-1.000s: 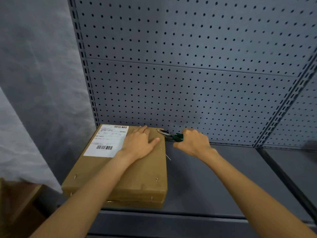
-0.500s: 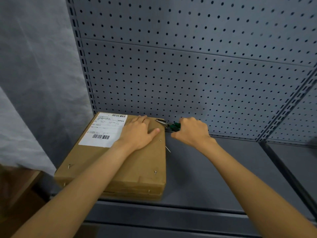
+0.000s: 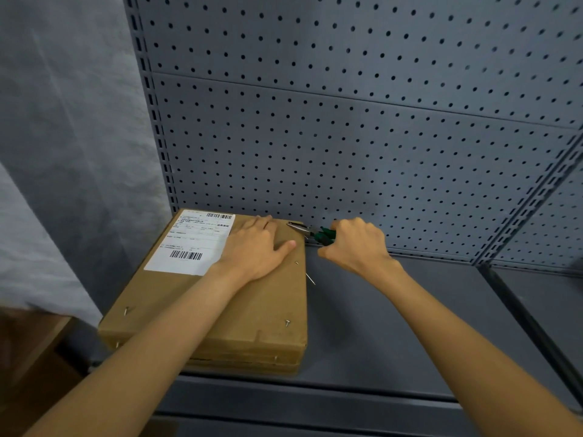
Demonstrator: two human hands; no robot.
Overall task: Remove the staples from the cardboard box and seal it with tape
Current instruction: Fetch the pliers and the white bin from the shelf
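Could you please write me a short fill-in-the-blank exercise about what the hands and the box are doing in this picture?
1. The left hand presses flat on top of the cardboard box, beside its white ____.
2. The right hand grips pliers with ____ handles.
3. The pliers' tips sit at the box's far ____ corner.
4. The box rests on a grey metal shelf backed by a ____ panel.

Missing words: label; green; right; perforated
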